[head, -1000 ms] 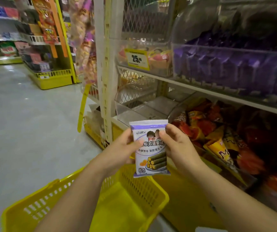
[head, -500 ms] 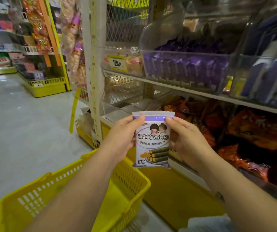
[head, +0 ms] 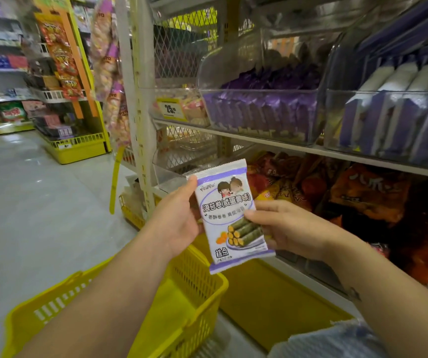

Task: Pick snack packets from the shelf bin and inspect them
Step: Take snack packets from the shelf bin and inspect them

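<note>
Store lighting is dim and even; the floor (head: 34,192) shows a soft pale sheen, while the lower shelf (head: 363,202) recess falls into deep shadow. Clear bins (head: 259,109) carry hazy reflections. Wide-angle distortion bends the upright post (head: 140,99) and frame edges; the far shelving at left is blurred, the held packet (head: 231,215) sharp.

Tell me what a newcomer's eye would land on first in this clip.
First, the purple-and-white snack packet at centre frame, held printed side up between the left hand and the right hand. Below it sits a bright yellow shopping basket, under the left forearm. Up right, clear shelf bins hold rows of purple packets.
</note>
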A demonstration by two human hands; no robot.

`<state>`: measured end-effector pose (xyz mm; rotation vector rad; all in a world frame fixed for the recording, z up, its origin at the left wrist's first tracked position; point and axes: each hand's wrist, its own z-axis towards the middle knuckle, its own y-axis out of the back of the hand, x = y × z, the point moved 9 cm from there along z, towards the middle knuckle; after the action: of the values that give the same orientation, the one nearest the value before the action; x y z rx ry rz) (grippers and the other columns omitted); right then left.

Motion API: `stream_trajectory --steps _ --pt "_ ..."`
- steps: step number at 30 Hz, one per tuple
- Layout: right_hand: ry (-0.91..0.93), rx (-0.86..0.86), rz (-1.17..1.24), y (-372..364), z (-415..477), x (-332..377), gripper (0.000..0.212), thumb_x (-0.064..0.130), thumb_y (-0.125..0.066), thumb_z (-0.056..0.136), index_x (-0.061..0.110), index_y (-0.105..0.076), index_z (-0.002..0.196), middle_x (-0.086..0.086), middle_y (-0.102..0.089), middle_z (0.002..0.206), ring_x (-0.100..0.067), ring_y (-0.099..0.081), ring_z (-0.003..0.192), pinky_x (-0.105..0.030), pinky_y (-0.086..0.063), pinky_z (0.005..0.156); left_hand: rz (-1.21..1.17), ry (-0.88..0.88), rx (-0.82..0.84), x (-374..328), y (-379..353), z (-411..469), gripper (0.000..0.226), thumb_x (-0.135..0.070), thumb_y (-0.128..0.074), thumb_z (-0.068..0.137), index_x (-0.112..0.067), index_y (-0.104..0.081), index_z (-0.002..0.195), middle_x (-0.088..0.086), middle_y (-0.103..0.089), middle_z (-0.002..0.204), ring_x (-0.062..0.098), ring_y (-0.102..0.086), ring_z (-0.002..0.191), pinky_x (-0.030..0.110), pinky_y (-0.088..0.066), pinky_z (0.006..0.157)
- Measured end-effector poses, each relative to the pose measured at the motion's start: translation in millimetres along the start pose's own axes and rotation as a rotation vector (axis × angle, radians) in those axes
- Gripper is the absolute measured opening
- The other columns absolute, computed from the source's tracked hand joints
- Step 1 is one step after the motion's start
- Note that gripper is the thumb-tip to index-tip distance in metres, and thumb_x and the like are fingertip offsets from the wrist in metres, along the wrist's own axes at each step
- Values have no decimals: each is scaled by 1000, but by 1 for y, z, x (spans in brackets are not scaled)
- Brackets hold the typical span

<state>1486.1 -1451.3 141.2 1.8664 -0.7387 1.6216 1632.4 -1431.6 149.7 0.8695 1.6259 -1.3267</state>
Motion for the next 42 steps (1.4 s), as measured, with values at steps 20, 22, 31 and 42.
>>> stream_trajectory --steps 20,22,31,42 --pt "202 -320 -40 6 12 0 28 24 -61 92 12 -62 118 -7 -73 106 -3 -68 69 -19 -51 52 532 -158 143 23 -3 -11 55 -31 -59 94 -54 -28 133 -34 -64 110 -17 -58 97 19 -44 81" --pt "244 -260 -62 -3 11 5 28 25 -58 94 19 -61 121 0 -73 105 2 -67 68 -15 -50 51 421 -99 207 30 -13 -14 74 -50 -62 83 -52 -19 143 -33 -62 114 -9 -57 109 31 -42 95" --pt "315 -304 10 5 9 13 31 13 -56 96 27 -57 123 4 -70 115 -11 -68 102 -31 -56 84 150 -55 347 29 -13 -18 47 -18 -54 88 -19 -49 135 8 -65 128 27 -62 117 40 -54 94" --pt "552 -387 -58 8 -7 43 28 11 -58 94 33 -58 111 8 -71 99 -11 -67 97 -31 -58 83 274 -193 261 20 -4 -9 62 0 -49 97 -45 -37 138 -1 -66 124 15 -65 111 39 -58 84"
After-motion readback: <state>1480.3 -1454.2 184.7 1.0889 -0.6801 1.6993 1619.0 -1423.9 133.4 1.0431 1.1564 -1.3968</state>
